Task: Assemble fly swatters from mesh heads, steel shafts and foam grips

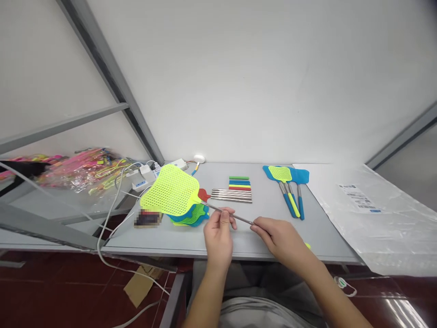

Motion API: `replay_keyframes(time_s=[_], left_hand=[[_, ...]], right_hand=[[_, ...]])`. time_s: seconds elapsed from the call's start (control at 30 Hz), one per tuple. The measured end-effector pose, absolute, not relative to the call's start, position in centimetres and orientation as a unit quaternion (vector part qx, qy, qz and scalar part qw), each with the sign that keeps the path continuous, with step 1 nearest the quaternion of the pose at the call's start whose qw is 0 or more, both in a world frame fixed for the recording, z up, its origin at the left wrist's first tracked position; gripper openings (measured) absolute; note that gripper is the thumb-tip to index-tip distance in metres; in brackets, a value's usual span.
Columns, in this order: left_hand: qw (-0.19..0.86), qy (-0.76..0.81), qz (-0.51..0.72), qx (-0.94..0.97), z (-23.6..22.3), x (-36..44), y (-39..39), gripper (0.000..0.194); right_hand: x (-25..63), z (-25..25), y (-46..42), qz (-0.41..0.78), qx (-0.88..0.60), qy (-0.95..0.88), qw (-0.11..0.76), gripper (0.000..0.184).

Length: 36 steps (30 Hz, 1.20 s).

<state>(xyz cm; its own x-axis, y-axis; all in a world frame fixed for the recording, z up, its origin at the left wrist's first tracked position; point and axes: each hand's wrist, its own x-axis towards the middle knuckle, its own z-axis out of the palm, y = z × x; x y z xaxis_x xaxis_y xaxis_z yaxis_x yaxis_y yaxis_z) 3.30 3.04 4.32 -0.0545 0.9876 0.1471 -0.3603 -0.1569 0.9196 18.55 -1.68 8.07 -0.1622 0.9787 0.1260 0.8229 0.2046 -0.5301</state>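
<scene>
A fly swatter with a yellow-green mesh head (172,191) and a thin metal shaft is held across the front of the table, head to the left. My left hand (220,228) is closed round the middle of the shaft, thumb on top. Farther right, my right hand (280,237) grips its lower end, and a yellow tip pokes out beyond the hand. Under the yellow head lies a stack of loose blue, green and red swatter heads (196,215). Behind the shaft are several metal rods (232,196) in a row, with coloured sleeves (239,183) beyond them.
Several swatters (290,196) with blue and yellow handles lie at the right, beside white plastic sheeting (365,218). Left are a power strip (143,175) with white cables, a blurred dark item (148,219) and bagged pink goods (85,168) beyond a metal frame post.
</scene>
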Motion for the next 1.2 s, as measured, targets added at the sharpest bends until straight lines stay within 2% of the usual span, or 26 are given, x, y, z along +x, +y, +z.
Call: replay_keyframes(time_s=[0.13,0.33,0.77,1.07,1.2], left_hand=[[0.491,0.373,0.673,0.409,5.0,1.1,2.3,0.028],[0.476,0.345,0.726,0.357,6.7,-1.4,2.0,0.026],[0.493,0.306,0.764,0.284,8.3,-3.5,7.0,0.020],[0.471,0.320,0.771,0.285,9.4,-2.2,10.0,0.021],[0.479,0.303,0.775,0.279,9.5,0.3,11.3,0.021]], right_hand=[[16.9,7.8,-2.2,0.122,-0.595,-0.762,0.224,0.036],[16.0,8.2,-3.1,0.033,-0.586,-0.784,0.204,0.038],[22.7,6.0,-4.6,-0.103,-0.611,-0.768,0.160,0.039],[26.3,6.2,-1.9,-0.128,-0.608,-0.768,0.158,0.040],[27.3,6.5,-0.2,-0.110,-0.607,-0.766,0.181,0.035]])
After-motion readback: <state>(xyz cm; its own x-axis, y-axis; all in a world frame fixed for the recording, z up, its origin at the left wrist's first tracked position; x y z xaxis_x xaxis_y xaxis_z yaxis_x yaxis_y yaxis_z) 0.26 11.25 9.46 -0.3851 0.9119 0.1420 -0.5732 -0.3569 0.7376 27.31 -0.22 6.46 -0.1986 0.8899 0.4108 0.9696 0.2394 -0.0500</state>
